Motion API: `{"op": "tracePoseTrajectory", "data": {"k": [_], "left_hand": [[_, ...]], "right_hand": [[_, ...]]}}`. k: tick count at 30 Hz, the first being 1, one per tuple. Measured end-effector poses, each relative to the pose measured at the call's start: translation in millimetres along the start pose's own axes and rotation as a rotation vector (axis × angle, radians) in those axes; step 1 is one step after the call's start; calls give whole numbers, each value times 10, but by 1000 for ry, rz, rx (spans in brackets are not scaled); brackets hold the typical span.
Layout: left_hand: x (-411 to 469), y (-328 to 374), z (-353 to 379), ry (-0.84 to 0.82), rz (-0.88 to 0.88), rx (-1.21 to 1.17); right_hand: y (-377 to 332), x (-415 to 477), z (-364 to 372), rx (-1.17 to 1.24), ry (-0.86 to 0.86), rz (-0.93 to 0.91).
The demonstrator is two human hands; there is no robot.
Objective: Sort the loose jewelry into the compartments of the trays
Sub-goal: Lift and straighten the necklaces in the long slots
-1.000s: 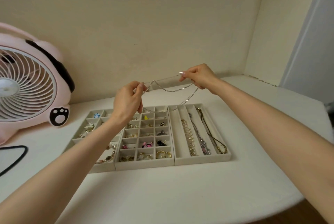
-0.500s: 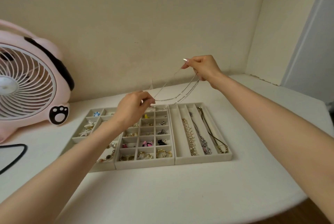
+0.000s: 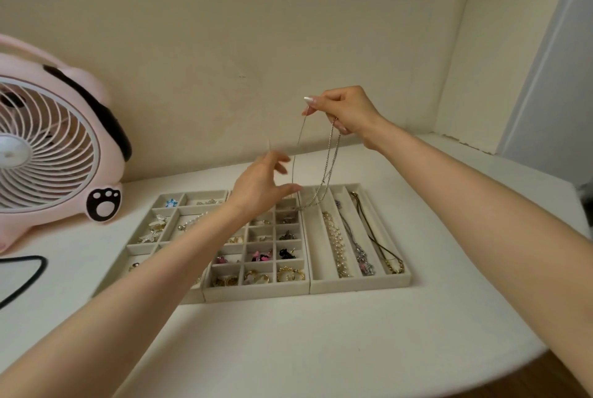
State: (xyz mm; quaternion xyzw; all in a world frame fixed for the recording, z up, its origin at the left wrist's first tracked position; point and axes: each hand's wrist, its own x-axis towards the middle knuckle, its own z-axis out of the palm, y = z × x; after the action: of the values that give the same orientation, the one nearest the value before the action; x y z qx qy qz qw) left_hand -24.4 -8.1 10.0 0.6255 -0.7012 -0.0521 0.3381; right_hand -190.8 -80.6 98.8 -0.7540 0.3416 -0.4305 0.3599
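Silver chain necklace (image 3: 331, 153) dangling over long-slot tray (image 3: 359, 287).
Right hand (image 3: 348, 112) pinches its top; left hand (image 3: 261, 187), blurred, fingers loosely spread beside it, holding nothing.

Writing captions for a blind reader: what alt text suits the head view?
A person's right hand pinches a thin silver chain necklace that dangles over beige compartmented jewelry trays; the open left hand is beside the chain. A pink round fan stands left on the white table.

Open tabletop (image 3: 321, 343) lies before and right of the trays (image 3: 359, 285); fan (image 3: 48, 153) blocks the left, wall (image 3: 224, 28) the back
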Motion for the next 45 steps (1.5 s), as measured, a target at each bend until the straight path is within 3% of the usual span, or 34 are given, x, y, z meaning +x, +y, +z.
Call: {"op": "tracePoseTrajectory", "data": {"k": [7,17,25,30,35,45], "left_hand": [[112,176,35,-252,19,-376],[36,102,67,-308,-43,-651],[-7,114,51,-282,-81,-623],[3,136,35,-153,-185,-685],[-15,115,36,-61,-143,-643],[17,92,-8,-71,-217,-767]], "right_hand": [[-70,44,41,15,-12,-29],[-53,104,20,39,0,-31],[42,87,15,35,-27,-11],[142,86,33,-13,-38,20],[189,76,29,10,-25,14],[268,-27,84,-93,-359,122]]}}
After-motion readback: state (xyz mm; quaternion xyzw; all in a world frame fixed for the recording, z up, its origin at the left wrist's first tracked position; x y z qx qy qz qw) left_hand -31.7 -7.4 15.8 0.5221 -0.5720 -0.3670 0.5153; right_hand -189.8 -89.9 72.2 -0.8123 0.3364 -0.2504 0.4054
